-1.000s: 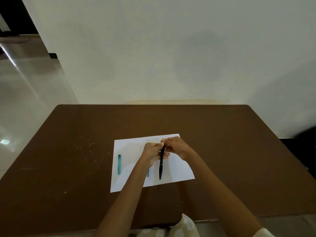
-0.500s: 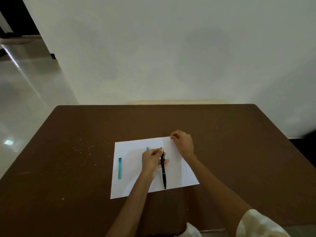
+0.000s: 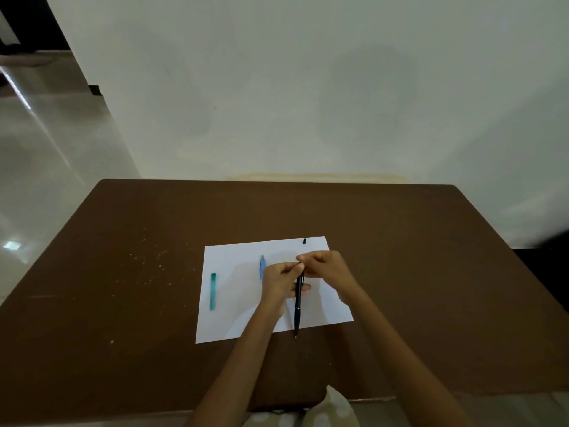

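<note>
The dark brown bench (image 3: 123,272) in front of me is wide and matt, with rounded far corners and pale specks scattered over its left part. On it lies a flat white rectangular sheet of paper (image 3: 234,303), smooth, turned slightly askew to the bench edge.

My left hand (image 3: 280,285) and my right hand (image 3: 328,266) meet above the right half of the sheet. The fingers of my left hand are curled round the upper barrel of the slim black pen (image 3: 297,306). The fingers of my right hand are bent in and pinch its top end, their tips touching those of my left.

The pen is a thin, straight, glossy rod. It points towards me, its lower barrel hangs free below my left hand, and its fine tip reaches just past the near edge of the paper, over the bare bench.

A narrow translucent teal plastic strip (image 3: 213,291) lies lengthwise near the left edge of the sheet, well apart from my hands. A small pale blue tapered piece (image 3: 262,266) lies just beside my left hand. A tiny black stub (image 3: 304,241) rests near the far edge of the paper.
</note>
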